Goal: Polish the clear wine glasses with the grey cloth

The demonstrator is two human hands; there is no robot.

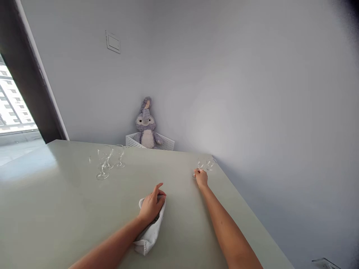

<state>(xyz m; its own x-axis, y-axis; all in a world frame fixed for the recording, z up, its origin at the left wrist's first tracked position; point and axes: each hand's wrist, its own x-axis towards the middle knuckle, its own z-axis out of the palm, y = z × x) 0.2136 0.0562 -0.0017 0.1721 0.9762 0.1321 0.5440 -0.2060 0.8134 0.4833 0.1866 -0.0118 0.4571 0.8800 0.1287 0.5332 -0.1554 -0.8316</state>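
Note:
My left hand (151,206) rests low over the table with its fingers curled into a white cloth (150,238); one finger points forward. The cloth hangs back under the wrist, crumpled. Farther off, at the table's right side, the fingers of my right hand (202,178) are pinched at the stem of a clear stemmed glass (194,176). Part of that glass is hidden behind the hand. Just beyond it is another clear glass (210,164), faint against the wall. On the left part of the table stand several clear stemmed glasses, the nearest glass (102,175) upright on its round foot.
The pale table (70,216) ends along the wall on the right. Behind its far edge, a grey plush toy (146,125) sits in a white perforated basket (167,143). A light switch (113,42) is on the wall, and a dark-framed window opening lies at left.

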